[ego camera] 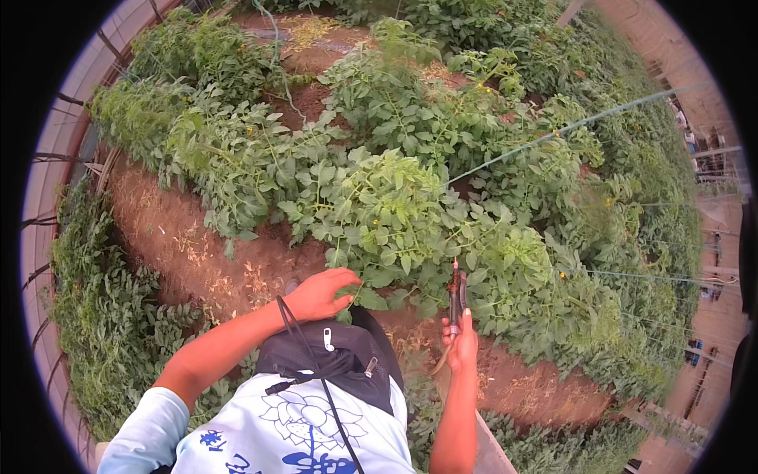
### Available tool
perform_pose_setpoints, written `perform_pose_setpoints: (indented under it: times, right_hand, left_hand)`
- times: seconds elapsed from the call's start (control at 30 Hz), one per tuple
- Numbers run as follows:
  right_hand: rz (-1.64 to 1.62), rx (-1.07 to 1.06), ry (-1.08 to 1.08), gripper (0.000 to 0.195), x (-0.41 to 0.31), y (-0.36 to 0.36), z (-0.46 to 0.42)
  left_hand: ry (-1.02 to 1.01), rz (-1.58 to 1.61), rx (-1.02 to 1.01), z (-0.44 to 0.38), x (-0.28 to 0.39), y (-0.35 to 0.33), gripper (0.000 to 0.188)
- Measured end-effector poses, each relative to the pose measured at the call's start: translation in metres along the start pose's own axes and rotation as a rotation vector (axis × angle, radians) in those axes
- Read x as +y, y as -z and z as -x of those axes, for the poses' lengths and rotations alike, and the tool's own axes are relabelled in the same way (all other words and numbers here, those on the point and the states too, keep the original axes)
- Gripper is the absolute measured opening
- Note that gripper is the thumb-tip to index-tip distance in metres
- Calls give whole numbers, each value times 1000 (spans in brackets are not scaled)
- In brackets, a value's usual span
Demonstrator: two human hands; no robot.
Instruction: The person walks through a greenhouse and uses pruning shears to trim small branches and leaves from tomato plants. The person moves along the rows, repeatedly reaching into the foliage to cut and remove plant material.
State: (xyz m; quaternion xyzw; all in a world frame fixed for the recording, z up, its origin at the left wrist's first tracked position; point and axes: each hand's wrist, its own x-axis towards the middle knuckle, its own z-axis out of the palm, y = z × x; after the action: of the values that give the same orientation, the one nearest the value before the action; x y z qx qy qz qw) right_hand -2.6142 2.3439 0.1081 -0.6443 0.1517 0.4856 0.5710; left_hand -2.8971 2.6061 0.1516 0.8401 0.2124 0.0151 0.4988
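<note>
Pointing away from me, a dark hand-held tool (455,296), likely a spray gun, has a side lever, a thin reddish tip and a pale hose at its base. My right hand (461,342) is wrapped around its lower end, with the thumb laid along the side. Its tip reaches the leaves of a tomato plant (394,204). On the left, my left hand (324,294) is at the lower leaves of this row, thumb and fingers apart around a leaf (350,291). Whether the fingers pinch it is hard to see.
Brown soil (177,219) with dry plant litter runs between the rows. A green string (568,127) slants up from the plants, and another cord (275,47) hangs farther back. A black waist bag (331,355) with a coiled cable (323,370) sits at my waist.
</note>
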Motion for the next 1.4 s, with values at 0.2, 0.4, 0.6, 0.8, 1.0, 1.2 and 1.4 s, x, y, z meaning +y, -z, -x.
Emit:
perform_pose_setpoints:
  times: [0.2,0.4,0.6,0.8,1.0,1.2,1.4]
  right_hand:
    - [-71,8,8,44,39,13,67]
    - [-76,-14,73,42,57,18,98]
    - [-66,-126,61,37,41,-18,90]
    - [33,-228,82,36,44,-56,25]
    - [0,-199,103,36,40,-90,-21]
    - [221,-164,124,46,43,-103,-36]
    - [733,-82,384,55,38,-105,-16]
  left_hand:
    - [-415,-457,46,-144,55,-38,51]
    - [-132,-938,-306,-196,-1,-56,52]
    - [-194,-1082,-291,-160,-31,-28,32]
    - [-179,-1086,-291,-128,-41,-9,30]
    - [-184,-1033,-274,-108,-49,-2,29]
    - [-193,-1010,-235,-100,-53,-2,28]
    - [-182,-983,-224,-97,-53,1,28]
